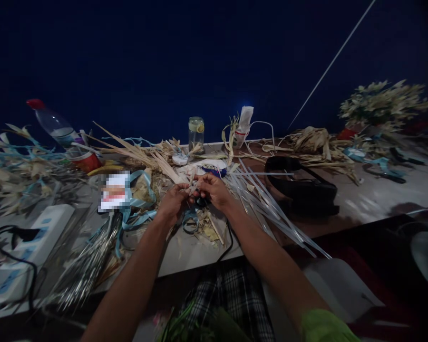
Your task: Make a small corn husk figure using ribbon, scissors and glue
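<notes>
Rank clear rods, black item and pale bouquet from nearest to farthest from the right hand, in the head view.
1. Clear rods, just right of the right hand.
2. Black item, farther right.
3. Pale bouquet, far right, at the back.

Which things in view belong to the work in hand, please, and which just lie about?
Likely in use:
pale dry strip, between left hand and right hand
straw-coloured dry leaves
long translucent plastic rods
thin silvery wire-like bundle

Apparently just lying about:
clear red-capped plastic bottle
white rectangular power strip
clear cylindrical jar
</notes>
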Demonstrator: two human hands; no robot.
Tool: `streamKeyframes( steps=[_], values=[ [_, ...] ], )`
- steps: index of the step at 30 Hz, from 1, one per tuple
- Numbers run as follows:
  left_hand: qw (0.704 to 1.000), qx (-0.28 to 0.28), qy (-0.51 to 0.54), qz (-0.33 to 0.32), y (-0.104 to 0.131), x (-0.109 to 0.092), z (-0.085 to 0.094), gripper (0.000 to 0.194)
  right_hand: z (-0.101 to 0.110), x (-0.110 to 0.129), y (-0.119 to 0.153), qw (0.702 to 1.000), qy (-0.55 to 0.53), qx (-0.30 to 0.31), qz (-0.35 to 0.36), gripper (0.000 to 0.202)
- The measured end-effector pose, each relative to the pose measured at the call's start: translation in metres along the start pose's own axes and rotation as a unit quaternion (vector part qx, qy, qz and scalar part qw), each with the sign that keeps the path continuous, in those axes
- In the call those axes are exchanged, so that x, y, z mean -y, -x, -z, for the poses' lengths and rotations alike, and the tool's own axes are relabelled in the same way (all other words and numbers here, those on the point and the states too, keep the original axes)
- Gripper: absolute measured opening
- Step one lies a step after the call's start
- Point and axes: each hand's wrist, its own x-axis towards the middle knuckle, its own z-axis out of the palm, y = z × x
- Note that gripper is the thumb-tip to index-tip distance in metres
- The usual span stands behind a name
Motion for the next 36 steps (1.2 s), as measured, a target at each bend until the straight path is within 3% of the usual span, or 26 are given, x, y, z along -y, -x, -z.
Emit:
streamKeyframes(
  steps=[6,11,17,27,36],
  values=[
    [0.999,-0.006,-0.049,0.012,0.001,0.0,-0.003,0.026,0.001,-0.002,-0.001,0.999,0.033,0.01,0.02,0.023],
    [0.998,0.018,-0.054,0.019,0.0,0.002,-0.002,0.027,0.002,-0.001,-0.002,0.997,0.064,-0.021,0.035,0.019],
    [0.997,0.046,-0.054,0.036,0.004,-0.002,-0.002,0.02,0.009,-0.004,-0.01,0.994,-0.003,-0.084,0.062,0.019],
    [0.998,0.03,-0.045,0.038,0.004,-0.006,0.001,0.011,0.013,-0.001,-0.013,0.992,-0.028,-0.109,0.063,0.023],
    [0.995,0.048,-0.07,0.048,0.005,-0.006,0.001,0.011,0.015,0.002,-0.015,0.986,-0.068,-0.143,0.057,0.021]
  ],
)
